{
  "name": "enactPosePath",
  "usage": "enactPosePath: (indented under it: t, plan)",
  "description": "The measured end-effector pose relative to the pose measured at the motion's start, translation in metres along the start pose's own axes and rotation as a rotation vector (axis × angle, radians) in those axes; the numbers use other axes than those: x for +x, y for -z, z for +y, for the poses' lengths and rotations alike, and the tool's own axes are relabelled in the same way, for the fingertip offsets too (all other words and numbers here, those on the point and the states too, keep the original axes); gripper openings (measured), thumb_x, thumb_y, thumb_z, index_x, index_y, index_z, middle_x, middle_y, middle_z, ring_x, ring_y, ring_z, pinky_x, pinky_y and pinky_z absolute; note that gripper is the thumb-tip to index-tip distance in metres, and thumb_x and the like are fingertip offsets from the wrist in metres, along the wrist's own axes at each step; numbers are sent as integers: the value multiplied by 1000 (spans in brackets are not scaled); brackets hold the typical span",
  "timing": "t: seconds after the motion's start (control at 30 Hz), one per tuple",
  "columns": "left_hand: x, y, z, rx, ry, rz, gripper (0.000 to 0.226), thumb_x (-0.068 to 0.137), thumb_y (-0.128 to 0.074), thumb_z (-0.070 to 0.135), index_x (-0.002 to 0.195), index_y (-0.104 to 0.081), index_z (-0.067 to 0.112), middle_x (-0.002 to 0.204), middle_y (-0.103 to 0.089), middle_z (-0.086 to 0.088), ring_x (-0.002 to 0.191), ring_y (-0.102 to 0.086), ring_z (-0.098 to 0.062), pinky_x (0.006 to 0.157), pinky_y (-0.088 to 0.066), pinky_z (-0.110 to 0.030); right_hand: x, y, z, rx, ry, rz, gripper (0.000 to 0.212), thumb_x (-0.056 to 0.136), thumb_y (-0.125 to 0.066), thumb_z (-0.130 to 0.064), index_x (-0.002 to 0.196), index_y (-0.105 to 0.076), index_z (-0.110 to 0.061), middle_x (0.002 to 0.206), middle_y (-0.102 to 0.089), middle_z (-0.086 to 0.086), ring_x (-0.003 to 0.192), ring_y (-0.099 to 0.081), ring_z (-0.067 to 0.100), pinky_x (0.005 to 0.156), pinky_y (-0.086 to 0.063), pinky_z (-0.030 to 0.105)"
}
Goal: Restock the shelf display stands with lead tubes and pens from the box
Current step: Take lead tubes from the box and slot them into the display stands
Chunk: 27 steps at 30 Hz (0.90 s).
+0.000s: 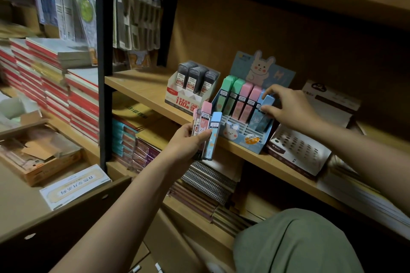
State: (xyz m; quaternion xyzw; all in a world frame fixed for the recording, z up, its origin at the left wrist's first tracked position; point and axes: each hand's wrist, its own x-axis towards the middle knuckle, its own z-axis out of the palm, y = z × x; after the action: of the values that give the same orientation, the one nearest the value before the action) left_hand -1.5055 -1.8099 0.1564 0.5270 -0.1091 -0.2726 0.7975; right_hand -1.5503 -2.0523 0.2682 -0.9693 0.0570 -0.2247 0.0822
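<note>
A blue rabbit-print display stand (248,137) sits on the wooden shelf (142,93), holding green, pink and blue lead tubes in upright rows. My right hand (288,108) pinches a blue lead tube (265,113) standing in the stand's rightmost column. My left hand (188,139) is in front of the shelf edge, gripping a small bunch of pink and blue lead tubes (207,131) upright. Left of the rabbit stand is a white display box (188,99) with dark lead tubes.
A white pen stand with round holes (297,148) lies to the right on the same shelf. Notebooks (206,186) fill the shelf below. Red-edged book stacks (51,82) and an open cardboard box (40,155) are on the left. My knee in green cloth (299,244) is low right.
</note>
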Motion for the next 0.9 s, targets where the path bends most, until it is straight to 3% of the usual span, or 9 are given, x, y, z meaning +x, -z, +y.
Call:
enactPosePath:
  t: [0.1, 0.17, 0.47, 0.57, 0.67, 0.73, 0.8, 0.9]
  plan:
    - [0, 0, -1, 35, -13, 5, 38, 92, -63, 19, 127, -49, 13, 105, -65, -10, 81, -69, -17, 55, -53, -22, -2, -8, -2, -28, 13, 97, 30, 85, -75, -20, 113, -66, -17, 108, -61, 3, 93, -59, 18, 79, -52, 29]
    - [1, -1, -3, 55, -24, 2, 39, 92, -63, 20, 128, -48, 13, 107, -64, -11, 88, -67, -20, 58, -53, -24, -2, -12, -3, -45, 7, 129, 35, 84, -76, -20, 118, -67, -16, 110, -62, 8, 98, -59, 23, 86, -52, 37]
    - [-3, -7, -7, 93, -55, -37, 40, 93, -61, 21, 130, -47, 15, 114, -64, -11, 101, -65, -28, 78, -57, -38, -9, -18, -9, -29, -14, 178, 53, 85, -75, -22, 135, -58, -14, 116, -66, 11, 104, -59, 22, 90, -47, 31]
    - [-7, -7, -5, 79, -75, -61, 40, 93, -61, 21, 129, -47, 16, 115, -64, -12, 104, -65, -30, 83, -55, -40, -21, -13, -13, 39, -26, 222, 62, 89, -72, -22, 144, -45, -18, 111, -64, 5, 89, -63, 17, 85, -54, 35]
    - [-9, -5, -3, 59, -92, -100, 40, 93, -61, 18, 130, -46, 17, 118, -64, -12, 106, -66, -29, 89, -56, -41, -39, -13, -22, 178, -28, 258, 47, 93, -65, -19, 137, -48, -20, 106, -63, 0, 69, -68, 10, 69, -60, 28]
    - [-11, -5, -2, 48, -108, -129, 39, 93, -61, 17, 129, -47, 18, 116, -66, -10, 100, -69, -23, 81, -58, -35, -49, -16, -39, 394, -62, 130, 37, 93, -64, -24, 129, -54, -24, 103, -66, -3, 70, -70, 6, 64, -60, 23]
    - [-12, -6, -2, 52, -116, -156, 38, 92, -61, 18, 128, -47, 19, 115, -67, -9, 97, -70, -22, 75, -58, -31, -52, -21, -57, 594, -137, -70, 41, 92, -66, -30, 131, -53, -29, 103, -69, -3, 77, -72, 8, 67, -61, 27]
    - [-14, -8, -2, 99, -134, -198, 37, 92, -61, 21, 128, -49, 22, 112, -68, -7, 96, -70, -22, 75, -57, -32, -45, -27, -76, 647, -158, -157, 47, 87, -73, -24, 129, -53, -26, 91, -68, -1, 75, -72, 11, 65, -61, 26]
